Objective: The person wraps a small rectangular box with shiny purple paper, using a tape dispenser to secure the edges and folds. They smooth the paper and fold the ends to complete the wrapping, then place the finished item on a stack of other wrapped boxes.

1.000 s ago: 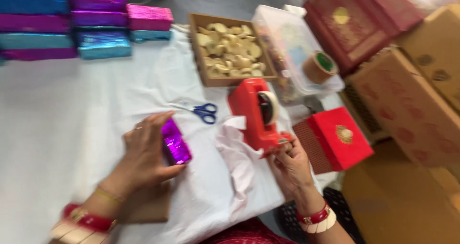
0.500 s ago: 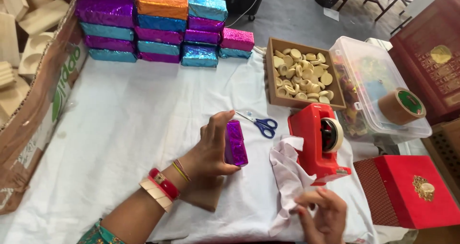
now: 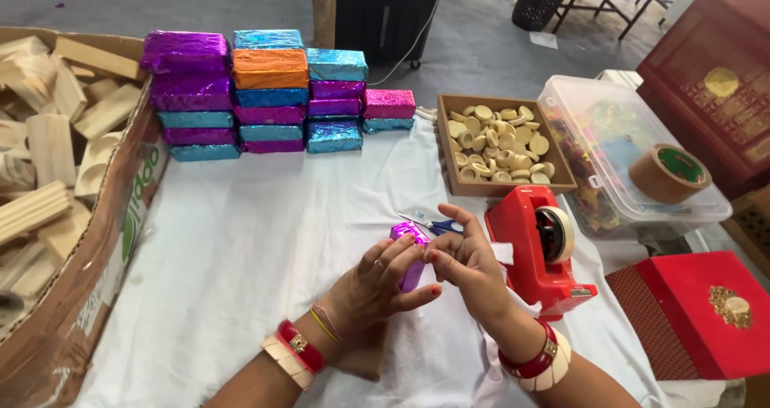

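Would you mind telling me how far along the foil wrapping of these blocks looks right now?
Done: a stack of foil-wrapped blocks stands at the back of the white cloth. In hand: the left hand and right hand both hold a purple foil block beside the red tape dispenser. Left: many bare wooden blocks wait in the cardboard box.

Purple foil block (image 3: 411, 256), red tape dispenser (image 3: 537, 252), blue-handled scissors (image 3: 437, 226); behind the dispenser, purple, teal, orange, pink foil stack (image 3: 269, 91); white surface (image 3: 241, 248).

Tape dispenser (image 3: 539, 252) right of hands (image 3: 417, 276); scissors (image 3: 437, 226) behind; wrapped blocks (image 3: 265, 91) stacked far back.
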